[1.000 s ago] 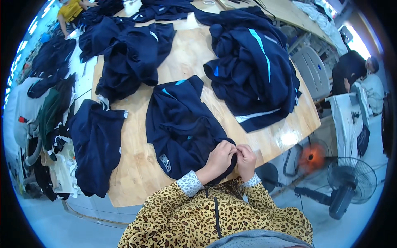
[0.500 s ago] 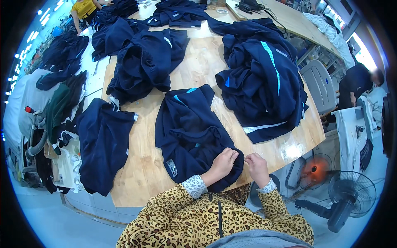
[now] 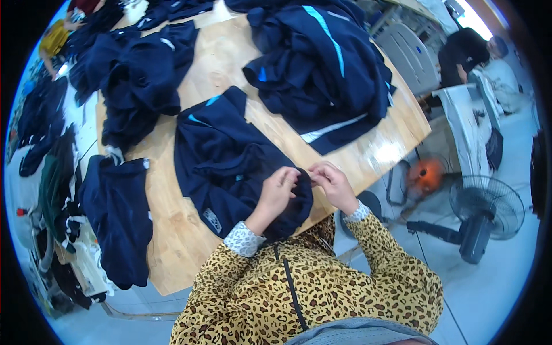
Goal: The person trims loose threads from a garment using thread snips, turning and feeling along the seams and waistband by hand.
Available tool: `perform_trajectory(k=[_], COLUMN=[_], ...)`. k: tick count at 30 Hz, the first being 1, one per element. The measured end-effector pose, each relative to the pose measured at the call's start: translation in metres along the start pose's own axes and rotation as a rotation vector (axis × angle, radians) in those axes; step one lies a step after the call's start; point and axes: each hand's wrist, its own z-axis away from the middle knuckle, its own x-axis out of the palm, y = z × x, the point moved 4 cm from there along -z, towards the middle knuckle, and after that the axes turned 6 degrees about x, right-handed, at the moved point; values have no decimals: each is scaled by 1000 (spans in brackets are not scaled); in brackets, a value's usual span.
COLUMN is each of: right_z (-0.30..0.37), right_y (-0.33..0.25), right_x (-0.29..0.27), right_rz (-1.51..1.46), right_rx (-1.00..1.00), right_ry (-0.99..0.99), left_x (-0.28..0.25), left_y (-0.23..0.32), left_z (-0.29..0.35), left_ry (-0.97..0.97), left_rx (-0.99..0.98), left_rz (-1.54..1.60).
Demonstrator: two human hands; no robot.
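A navy garment [image 3: 224,146] with light blue strips and a pale printed patch lies in front of me, its lower right part reaching the table's near edge. My left hand [image 3: 277,191] is closed, thumb and fingers pinching the garment's cloth near its right-hand edge. Just across that edge, my right hand [image 3: 333,185] is closed too, its fingertips pressed together against or very near the cloth. Whatever sits between those right fingertips is too small to make out.
Navy garments are heaped on the wooden table [image 3: 172,253]: a large pile [image 3: 322,75] at right, another pile [image 3: 141,75] at far left, and a single folded piece [image 3: 118,215] at left. A black fan [image 3: 480,221] and a grey chair [image 3: 405,57] stand to the right. People work farther off.
The view has swung, so the table and garments sit farther left and are tilted. My right hand has come closer to my left, its fingertips now at the garment's edge.
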Motion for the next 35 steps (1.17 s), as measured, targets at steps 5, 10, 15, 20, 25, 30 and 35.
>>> perform_trajectory(k=[5,10,15,20,25,30,35], right_z=[4,1,-16,-23,-25,-25,-26], right_y=[-20,-18,-7,4,8,0,-7], right_x=[1,6,-4,-11,-10,-9,-7], right_rz=[282,509,369,182,88,134,170], right_rx=[-204,-383,-218,9,85,71,39], right_ry=[-8,-128,-187,-211,-206,-190,-206], left_x=[-2,0,-5,-3,2,7,9], left_y=[-11,1,17,63,64,63,60], left_z=[-11,-11,0,14,6,-9,-14], left_ry=[-12,-88,-138,-262,-346,-415,-442], left_rx=[-106,-227,-21,226,176,130,98], left_rz=[-45,-182,-451,-585,-702,-880,-980])
